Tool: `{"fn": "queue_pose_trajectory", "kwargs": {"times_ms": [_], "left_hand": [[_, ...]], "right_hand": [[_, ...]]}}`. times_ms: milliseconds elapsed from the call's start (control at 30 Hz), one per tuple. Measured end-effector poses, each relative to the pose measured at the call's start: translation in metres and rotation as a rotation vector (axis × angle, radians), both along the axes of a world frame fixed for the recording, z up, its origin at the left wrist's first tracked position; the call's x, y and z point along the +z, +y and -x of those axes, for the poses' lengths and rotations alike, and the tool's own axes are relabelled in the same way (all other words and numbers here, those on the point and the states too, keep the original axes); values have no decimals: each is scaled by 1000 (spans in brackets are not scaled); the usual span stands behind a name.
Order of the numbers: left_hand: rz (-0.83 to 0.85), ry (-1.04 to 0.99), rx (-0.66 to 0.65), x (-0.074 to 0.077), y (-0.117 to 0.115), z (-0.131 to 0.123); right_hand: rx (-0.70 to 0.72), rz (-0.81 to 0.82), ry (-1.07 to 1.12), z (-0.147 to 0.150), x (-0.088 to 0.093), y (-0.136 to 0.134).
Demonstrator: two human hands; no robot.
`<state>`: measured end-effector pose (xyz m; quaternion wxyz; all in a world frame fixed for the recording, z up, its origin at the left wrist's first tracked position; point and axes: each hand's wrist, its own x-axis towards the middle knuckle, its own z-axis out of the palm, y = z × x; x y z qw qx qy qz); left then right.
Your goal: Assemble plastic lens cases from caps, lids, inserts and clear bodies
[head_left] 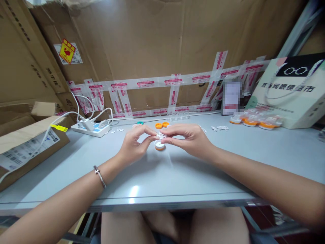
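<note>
Over the middle of the table, my left hand point(135, 142) and my right hand point(189, 139) meet, thumbs and fingertips pinched on a small white plastic part point(160, 136). Its exact shape is too small to make out. Just beneath it stands a round white cup with an orange base point(159, 145), upright on the tabletop. Behind my fingers lie two orange rings point(161, 125), and a green ring point(140, 123) is partly hidden behind my left hand. Small white parts point(219, 128) lie to the right of my right hand.
A power strip point(91, 128) with plugged-in chargers stands at left, near a cardboard box point(33, 145). Clear cups point(179, 116) line the back. At right are a propped phone point(231, 97), several orange-based pieces point(256, 120) and a paper bag point(286, 91). Cardboard walls the rear.
</note>
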<state>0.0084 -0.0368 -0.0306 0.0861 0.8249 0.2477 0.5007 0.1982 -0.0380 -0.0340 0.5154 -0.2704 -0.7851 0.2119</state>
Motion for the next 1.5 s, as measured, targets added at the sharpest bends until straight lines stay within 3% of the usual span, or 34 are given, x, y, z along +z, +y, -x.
{"fn": "queue_pose_trajectory", "kwargs": {"times_ms": [133,233,467,567,733,933,1100,1333,1500], "left_hand": [[-5,2,1,0,-1,0],[-6,3,-2,0,-1,0],[-39,111,-23,-1,0,-2],[-72,171,-31,-2,2,-2],[-91,232,-35,-2,5,0],[133,196,-11,-3,4,-2],[259,167,66,-4,2,-6],[92,192,106,-5,-1,-5],[68,164,95,-3,-2,-7]], "right_hand": [[-3,-40,-16,1,1,-1],[6,18,-9,1,2,-3],[185,561,-17,1,6,2],[182,664,-37,1,6,6],[37,592,-110,2,5,4],[-120,369,-195,5,0,6],[-92,136,-281,5,-6,7],[60,307,-202,4,-3,4],[-68,176,-235,6,0,0]]}}
